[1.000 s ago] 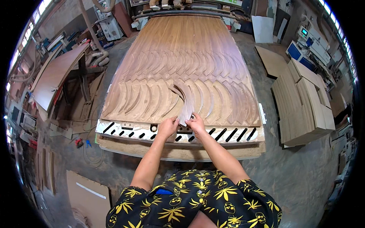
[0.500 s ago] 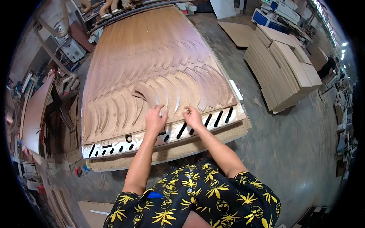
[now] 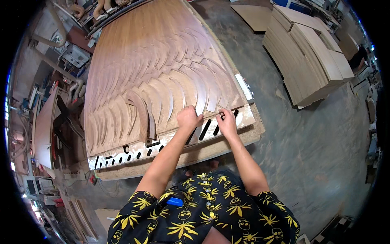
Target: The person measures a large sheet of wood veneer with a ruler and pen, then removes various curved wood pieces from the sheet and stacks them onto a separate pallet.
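Observation:
A large wood-faced panel (image 3: pixel 122 44) lies in front of me, cut into rows of curved, crescent-like strips. My left hand (image 3: pixel 189 117) is closed at the near edge, by the lower end of a pale curved strip (image 3: pixel 200 95); its fingertips are partly hidden, so what it grips is unclear. To its right, my right hand (image 3: pixel 226 122) has thumb and fingers drawn together over the panel's edge; anything between them is too small to make out. Left of both hands, a loose curved wooden piece (image 3: pixel 141 116) rests on top of the panel, its lower end at the near edge.
Under the panel, a white slotted strip (image 3: pixel 118 156) runs along the front, above a raw board edge (image 3: pixel 183 156). A tall stack of cut boards (image 3: pixel 300 61) stands on the floor at right. At left are a tilted panel (image 3: pixel 46 126) and machinery with hoses.
Both my hands have moved right along the near edge. The curved piece that was tilted up by my left hand now lies left of it, farther toward me. My view has shifted slightly.

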